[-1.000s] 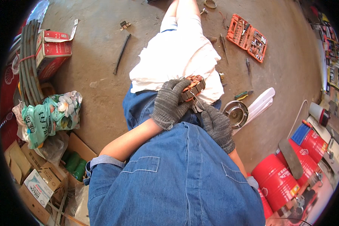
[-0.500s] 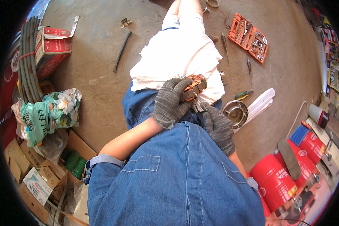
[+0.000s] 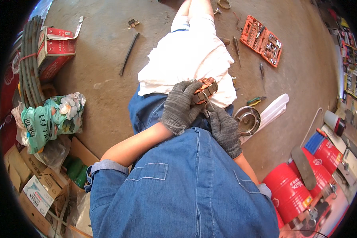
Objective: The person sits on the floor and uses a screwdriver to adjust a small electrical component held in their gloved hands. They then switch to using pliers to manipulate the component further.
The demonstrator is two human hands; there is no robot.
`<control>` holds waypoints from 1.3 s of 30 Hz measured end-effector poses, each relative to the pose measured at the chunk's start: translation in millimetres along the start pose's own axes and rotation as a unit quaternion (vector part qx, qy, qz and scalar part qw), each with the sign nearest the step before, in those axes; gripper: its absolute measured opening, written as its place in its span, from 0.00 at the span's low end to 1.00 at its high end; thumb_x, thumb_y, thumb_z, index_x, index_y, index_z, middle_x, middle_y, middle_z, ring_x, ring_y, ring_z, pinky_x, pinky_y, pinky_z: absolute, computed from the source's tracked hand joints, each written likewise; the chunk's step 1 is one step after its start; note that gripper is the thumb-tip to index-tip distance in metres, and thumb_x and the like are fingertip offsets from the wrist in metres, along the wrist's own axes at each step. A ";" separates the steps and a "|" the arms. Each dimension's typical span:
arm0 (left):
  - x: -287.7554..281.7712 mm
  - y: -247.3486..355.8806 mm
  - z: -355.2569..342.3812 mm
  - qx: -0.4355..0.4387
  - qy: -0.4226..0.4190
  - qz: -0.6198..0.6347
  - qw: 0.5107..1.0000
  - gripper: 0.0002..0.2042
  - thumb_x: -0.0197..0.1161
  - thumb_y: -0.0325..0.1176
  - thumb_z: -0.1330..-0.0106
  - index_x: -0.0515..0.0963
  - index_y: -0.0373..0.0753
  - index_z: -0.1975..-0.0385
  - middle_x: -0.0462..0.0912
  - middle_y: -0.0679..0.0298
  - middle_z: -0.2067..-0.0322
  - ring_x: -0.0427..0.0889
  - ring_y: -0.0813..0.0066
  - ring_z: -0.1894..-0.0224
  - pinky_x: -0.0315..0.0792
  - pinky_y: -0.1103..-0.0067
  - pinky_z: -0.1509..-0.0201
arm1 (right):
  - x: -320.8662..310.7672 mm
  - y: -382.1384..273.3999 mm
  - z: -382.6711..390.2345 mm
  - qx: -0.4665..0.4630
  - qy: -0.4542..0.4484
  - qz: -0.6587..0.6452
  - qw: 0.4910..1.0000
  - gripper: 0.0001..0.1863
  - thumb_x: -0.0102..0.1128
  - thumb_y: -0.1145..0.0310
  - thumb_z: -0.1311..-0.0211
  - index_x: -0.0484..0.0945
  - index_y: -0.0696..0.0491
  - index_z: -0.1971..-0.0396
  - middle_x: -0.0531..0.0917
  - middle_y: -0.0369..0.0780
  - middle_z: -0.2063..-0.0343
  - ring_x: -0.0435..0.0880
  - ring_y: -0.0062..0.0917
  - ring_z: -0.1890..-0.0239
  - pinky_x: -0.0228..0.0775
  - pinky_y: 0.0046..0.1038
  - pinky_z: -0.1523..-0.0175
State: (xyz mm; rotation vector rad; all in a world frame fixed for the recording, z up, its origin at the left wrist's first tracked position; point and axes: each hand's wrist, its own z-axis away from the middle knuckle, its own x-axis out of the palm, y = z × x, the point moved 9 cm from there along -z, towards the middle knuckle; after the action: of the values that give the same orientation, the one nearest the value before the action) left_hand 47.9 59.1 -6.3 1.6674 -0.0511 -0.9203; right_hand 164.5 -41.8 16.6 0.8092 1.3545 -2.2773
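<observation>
Left hand [image 3: 180, 106], back upward, curls against the copper-wound core [image 3: 206, 92].

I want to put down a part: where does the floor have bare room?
Bare floor lies between the patterned bag and white cloth, and right of the orange tool case. Crowded: around the pliers and round metal housing.

I sit in bright light; the white cloth [image 3: 186, 59] at upper centre glares, and the frame's corners are black.
</observation>
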 end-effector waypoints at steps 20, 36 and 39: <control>-3.1 -4.3 -1.7 -0.004 0.016 0.008 1.000 0.31 0.77 0.36 0.53 0.74 0.39 0.46 0.79 0.50 0.57 0.80 0.50 0.55 0.74 0.62 0.49 | -0.7 -7.3 9.1 -0.051 0.026 -0.250 0.967 0.12 0.51 0.67 0.26 0.81 0.58 0.63 0.84 0.41 0.71 0.82 0.25 0.69 0.75 0.27 0.60; -2.0 -2.1 -1.7 0.017 -0.010 0.013 1.000 0.35 0.75 0.37 0.50 0.69 0.35 0.41 0.79 0.49 0.55 0.79 0.50 0.54 0.74 0.62 0.49 | 2.6 1.2 12.8 -0.039 -0.040 0.042 0.998 0.13 0.59 0.61 0.33 0.82 0.55 0.60 0.85 0.47 0.65 0.85 0.39 0.64 0.77 0.36 0.60; -1.3 -4.4 0.4 0.014 -0.004 0.001 1.000 0.35 0.75 0.37 0.49 0.69 0.35 0.41 0.79 0.49 0.56 0.79 0.50 0.54 0.74 0.62 0.49 | 2.9 -1.1 13.8 -0.082 -0.016 0.052 0.995 0.13 0.58 0.63 0.32 0.82 0.56 0.59 0.85 0.48 0.66 0.85 0.41 0.65 0.76 0.38 0.60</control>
State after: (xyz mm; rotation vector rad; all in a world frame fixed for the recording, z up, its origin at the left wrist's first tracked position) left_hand 44.8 60.9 -9.3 1.6886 -0.0715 -0.9273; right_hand 157.7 -53.5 20.6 0.7662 1.4284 -2.0616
